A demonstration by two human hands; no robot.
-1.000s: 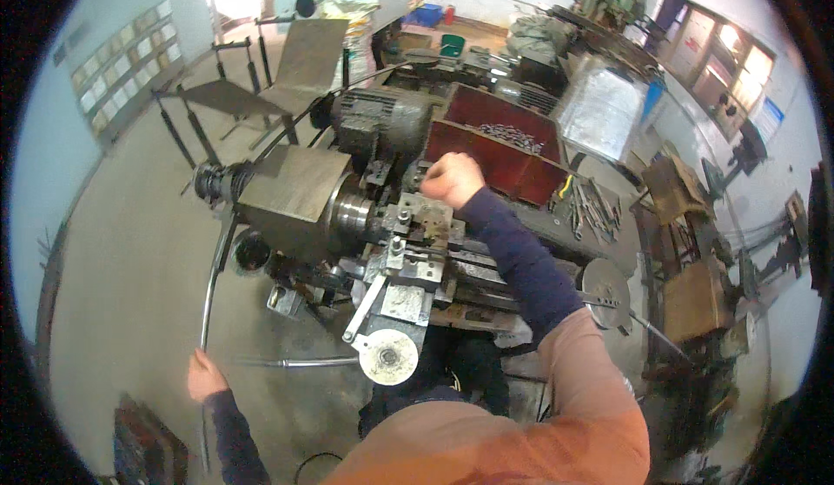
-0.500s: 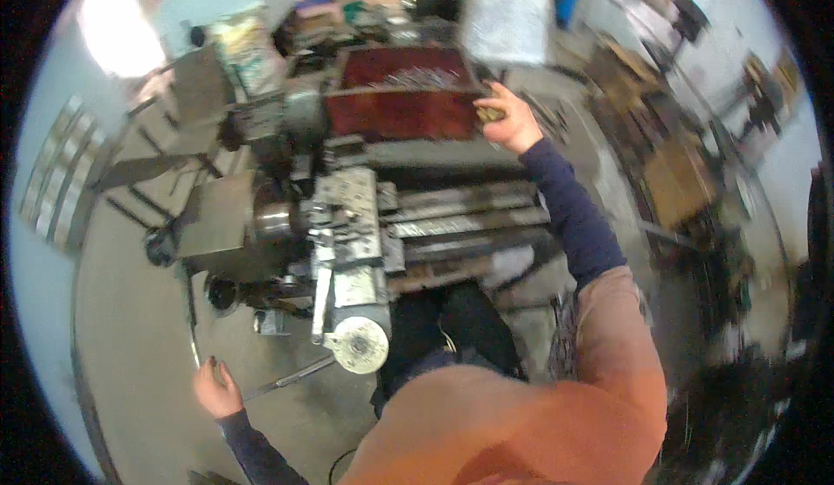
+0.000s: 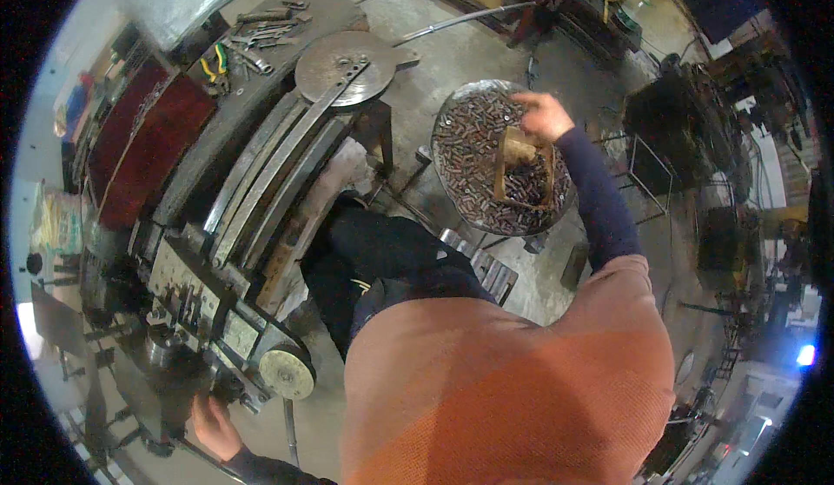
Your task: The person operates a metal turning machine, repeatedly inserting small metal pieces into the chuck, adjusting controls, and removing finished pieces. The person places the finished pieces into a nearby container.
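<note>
My right hand [image 3: 546, 118] reaches out over a round tray [image 3: 476, 87] heaped with small dark metal pieces [image 3: 469, 146]. Its fingers are stretched out above the upper end of a small open yellowish box [image 3: 519, 148], which lies among the pieces and holds dark bits. I see nothing in that hand, though motion smears it slightly. At the lower left, my left hand [image 3: 213, 428] is open with fingers apart, beside the headstock end of a lathe. Nearest to it are the lathe's carriage [image 3: 191, 302] and a round pale handwheel [image 3: 287, 374].
The lathe's long bed rails [image 3: 261, 181] run up to a round metal plate [image 3: 334, 72]. Behind them are a dark red bin [image 3: 156, 150], pliers with yellow-green handles [image 3: 213, 68] and several wrenches [image 3: 269, 31]. A metal frame [image 3: 650, 172] stands right of the tray.
The view has swung to the right, bringing the round tray in. My right hand has moved from beside the red bin, where it held something yellowish, to over the tray. My left hand stays low left.
</note>
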